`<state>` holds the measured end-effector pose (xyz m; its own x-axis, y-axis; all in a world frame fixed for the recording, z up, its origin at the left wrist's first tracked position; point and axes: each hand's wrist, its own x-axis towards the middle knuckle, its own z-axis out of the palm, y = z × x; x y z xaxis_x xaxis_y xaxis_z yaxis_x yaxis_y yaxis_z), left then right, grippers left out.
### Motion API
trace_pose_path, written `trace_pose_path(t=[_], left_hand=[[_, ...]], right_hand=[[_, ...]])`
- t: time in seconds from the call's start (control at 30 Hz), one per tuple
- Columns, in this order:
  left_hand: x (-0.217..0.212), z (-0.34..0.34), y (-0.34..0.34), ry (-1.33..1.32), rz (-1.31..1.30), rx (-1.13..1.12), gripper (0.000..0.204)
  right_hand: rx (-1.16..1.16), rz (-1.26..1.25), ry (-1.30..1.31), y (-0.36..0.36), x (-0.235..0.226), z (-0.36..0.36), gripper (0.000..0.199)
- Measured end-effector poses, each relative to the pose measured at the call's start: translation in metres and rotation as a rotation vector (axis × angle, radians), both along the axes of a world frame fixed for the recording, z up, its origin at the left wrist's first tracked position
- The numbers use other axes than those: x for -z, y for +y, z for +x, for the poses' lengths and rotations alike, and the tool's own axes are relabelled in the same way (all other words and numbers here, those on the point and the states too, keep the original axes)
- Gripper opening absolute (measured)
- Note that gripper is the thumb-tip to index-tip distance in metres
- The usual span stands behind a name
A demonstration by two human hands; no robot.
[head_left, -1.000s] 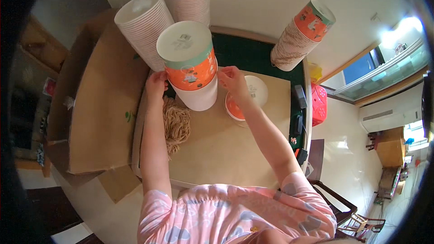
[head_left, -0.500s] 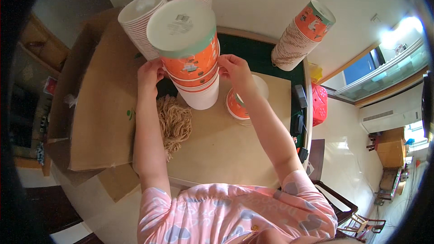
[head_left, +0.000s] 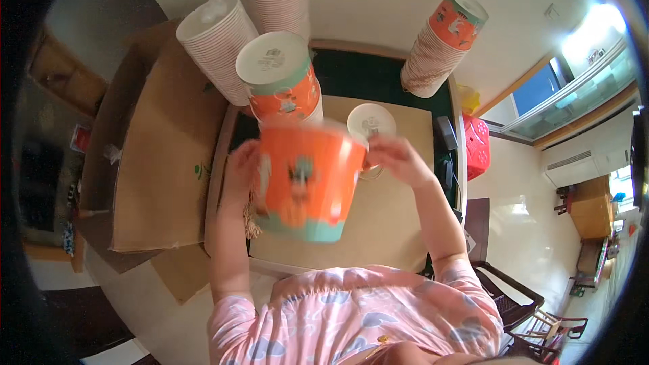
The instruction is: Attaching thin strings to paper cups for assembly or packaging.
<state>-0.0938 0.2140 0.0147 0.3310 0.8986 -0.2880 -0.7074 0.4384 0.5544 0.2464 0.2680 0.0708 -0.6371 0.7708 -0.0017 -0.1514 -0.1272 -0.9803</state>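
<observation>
An orange paper bucket (head_left: 307,176) with a green band at its base hangs between my hands over the table, blurred by motion, base downward. My right hand (head_left: 399,159) pinches its rim on the right. My left hand (head_left: 242,165) is closed at its left side, fingers partly hidden behind it. Just beyond stands a stack of upturned buckets (head_left: 274,61) with a white base on top. Past my right hand sits a shorter upturned bucket (head_left: 372,122). Strands of beige twine (head_left: 253,224) show beside my left wrist, mostly hidden by the bucket.
Two stacks of white buckets in clear plastic (head_left: 220,44) (head_left: 278,3) rise at the back left, by a large cardboard box (head_left: 162,149). Another tall stack (head_left: 446,44) stands back right. A brown board (head_left: 405,209) covers the table; a red stool (head_left: 476,147) is beyond its right edge.
A bucket has come off the stack and toward me, now turned rim up with its green band at the bottom. The stack behind is shorter. Both hands moved nearer and lower.
</observation>
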Motion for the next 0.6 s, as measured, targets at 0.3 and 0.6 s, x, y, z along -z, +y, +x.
trace_pose_path(t=[0.3, 0.6], left_hand=[[0.080, 0.089, -0.090, 1.002, 0.109, -0.148, 0.045], [0.135, 0.137, -0.095, 1.300, 0.298, -0.256, 0.055]], right_hand=[[-0.077, 0.777, -0.615, -0.114, 0.089, 0.029, 0.010], [0.140, 0.959, -0.829, -0.056, 0.075, 0.016, 0.026]])
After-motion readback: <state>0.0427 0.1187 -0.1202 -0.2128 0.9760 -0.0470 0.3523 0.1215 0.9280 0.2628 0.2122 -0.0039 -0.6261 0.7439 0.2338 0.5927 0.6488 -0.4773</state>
